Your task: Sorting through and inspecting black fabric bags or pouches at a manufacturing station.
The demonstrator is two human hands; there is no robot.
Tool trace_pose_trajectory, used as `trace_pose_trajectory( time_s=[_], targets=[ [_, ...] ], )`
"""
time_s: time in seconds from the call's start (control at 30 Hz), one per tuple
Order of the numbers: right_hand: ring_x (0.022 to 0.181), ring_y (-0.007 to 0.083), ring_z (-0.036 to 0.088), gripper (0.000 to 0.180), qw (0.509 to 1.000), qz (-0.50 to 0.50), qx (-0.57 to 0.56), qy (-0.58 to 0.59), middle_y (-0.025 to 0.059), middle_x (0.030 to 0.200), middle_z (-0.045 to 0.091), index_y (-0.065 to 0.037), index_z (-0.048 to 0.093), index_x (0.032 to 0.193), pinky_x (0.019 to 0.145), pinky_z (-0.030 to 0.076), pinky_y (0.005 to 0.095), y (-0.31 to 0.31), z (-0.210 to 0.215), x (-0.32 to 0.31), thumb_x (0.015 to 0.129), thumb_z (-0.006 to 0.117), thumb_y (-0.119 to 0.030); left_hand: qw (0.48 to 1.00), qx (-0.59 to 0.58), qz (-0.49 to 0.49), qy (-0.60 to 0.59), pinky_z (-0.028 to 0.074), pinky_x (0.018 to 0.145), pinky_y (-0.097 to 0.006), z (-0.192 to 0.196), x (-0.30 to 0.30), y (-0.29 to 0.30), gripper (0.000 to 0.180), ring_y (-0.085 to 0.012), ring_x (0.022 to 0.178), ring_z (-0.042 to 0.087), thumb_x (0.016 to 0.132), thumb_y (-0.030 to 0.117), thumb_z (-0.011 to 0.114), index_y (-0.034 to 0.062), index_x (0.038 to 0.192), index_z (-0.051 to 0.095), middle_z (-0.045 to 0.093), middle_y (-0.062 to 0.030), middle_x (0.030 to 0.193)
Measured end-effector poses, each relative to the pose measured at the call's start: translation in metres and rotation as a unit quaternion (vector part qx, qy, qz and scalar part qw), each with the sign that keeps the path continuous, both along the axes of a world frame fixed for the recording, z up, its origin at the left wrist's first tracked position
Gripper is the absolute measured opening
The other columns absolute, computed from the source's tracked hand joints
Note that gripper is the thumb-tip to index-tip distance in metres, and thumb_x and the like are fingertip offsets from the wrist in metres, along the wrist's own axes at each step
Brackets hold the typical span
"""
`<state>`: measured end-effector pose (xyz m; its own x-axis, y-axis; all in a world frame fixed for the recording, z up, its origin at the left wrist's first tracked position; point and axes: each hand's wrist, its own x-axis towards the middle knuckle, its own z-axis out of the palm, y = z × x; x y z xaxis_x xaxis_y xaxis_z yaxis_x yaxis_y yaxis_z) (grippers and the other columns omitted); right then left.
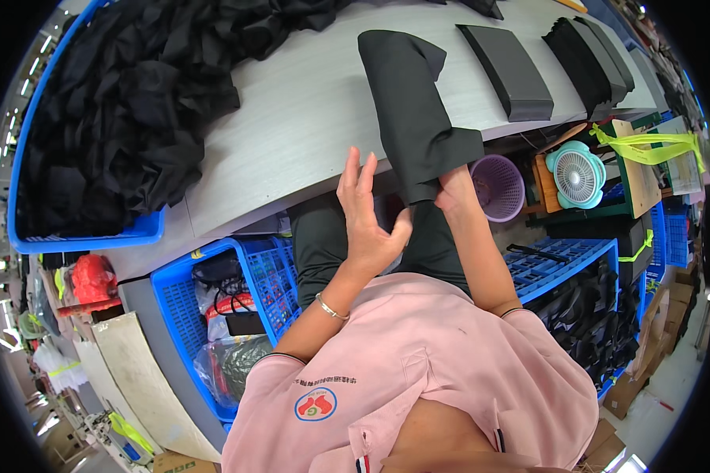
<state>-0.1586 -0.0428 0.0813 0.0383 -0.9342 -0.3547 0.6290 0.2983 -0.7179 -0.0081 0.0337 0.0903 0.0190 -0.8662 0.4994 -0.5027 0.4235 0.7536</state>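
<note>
A long black fabric piece (410, 110) stretches from the table over its near edge, its lower end folded loosely. My right hand (453, 189) is at this lower end and holds it. The fabric covers the fingers, so their exact grip is hidden. To the left, my left hand (363, 213) is raised above my lap beside the fabric, fingers stretched out and thumb apart, holding nothing. On the table to the right lies a flat stack of dark grey fabric pieces (506, 72), with more folded black pieces (588, 67) beyond it.
A blue crate (87, 244) heaped with black fabric (126, 118) stands at the left. Below the light grey table (292, 118) are a blue basket (213, 331) of bags, a purple basket (498, 188), a turquoise fan (576, 175) and another blue crate (564, 268).
</note>
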Motion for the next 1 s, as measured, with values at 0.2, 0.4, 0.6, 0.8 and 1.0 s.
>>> trace_pose_trajectory(
  time_s=[0.2, 0.4, 0.6, 0.8, 1.0],
  targets=[
    [0.108, 0.0226, 0.064, 0.051, 0.996, 0.022, -0.061, -0.055, 0.0113, 0.127, 0.06, -0.002, 0.049, 0.136, 0.09, 0.057, 0.0378, 0.016, -0.005, -0.003, 0.1, 0.052, -0.038, 0.996, -0.016, 0.087, 0.025, 0.048, 0.079, -0.03, 0.011, -0.026, -0.012, 0.072, -0.0238, 0.11, 0.052, 0.07, -0.005, 0.069, 0.008, 0.138, 0.052, 0.047, -0.0137, 0.139],
    [0.105, 0.0226, 0.065, 0.045, 0.991, 0.025, -0.069, -0.115, 0.0116, 0.121, 0.063, -0.001, 0.054, 0.128, 0.089, 0.057, 0.0376, 0.022, -0.013, -0.005, 0.097, 0.057, -0.033, 0.986, -0.043, 0.05, 0.156, 0.049, 0.063, -0.022, 0.019, -0.032, -0.012, 0.059, -0.0108, 0.076, 0.056, 0.068, -0.021, 0.051, 0.005, 0.118, 0.068, 0.057, -0.009, 0.121],
    [0.102, 0.0224, 0.066, 0.041, 0.991, 0.003, -0.052, -0.122, 0.012, 0.117, 0.064, 0.0, 0.056, 0.124, 0.086, 0.058, 0.0374, 0.024, -0.01, -0.001, 0.097, 0.057, -0.031, 0.984, -0.033, 0.033, 0.172, 0.05, 0.065, -0.022, 0.021, -0.029, -0.008, 0.059, -0.0111, 0.08, 0.057, 0.068, -0.022, 0.054, 0.0051, 0.119, 0.067, 0.058, -0.0083, 0.119],
    [0.094, 0.0223, 0.067, 0.036, 0.992, -0.027, -0.02, -0.121, 0.0109, 0.108, 0.066, -0.002, 0.06, 0.117, 0.079, 0.059, 0.0354, 0.025, -0.013, 0.003, 0.096, 0.055, -0.031, 0.984, -0.036, 0.019, 0.172, 0.051, 0.063, -0.024, 0.017, -0.03, -0.004, 0.058, -0.0153, 0.083, 0.059, 0.068, -0.018, 0.055, 0.0059, 0.12, 0.067, 0.059, -0.0086, 0.117],
    [0.09, 0.0224, 0.067, 0.033, 0.979, 0.024, -0.055, -0.195, 0.0103, 0.103, 0.067, -0.002, 0.061, 0.113, 0.075, 0.059, 0.0354, 0.019, -0.035, 0.001, 0.096, 0.055, -0.03, 0.985, -0.015, 0.014, 0.171, 0.051, 0.063, -0.024, 0.015, -0.027, 0.001, 0.059, -0.0155, 0.084, 0.059, 0.067, -0.017, 0.055, 0.006, 0.121, 0.066, 0.059, -0.0087, 0.117]
  ],
)
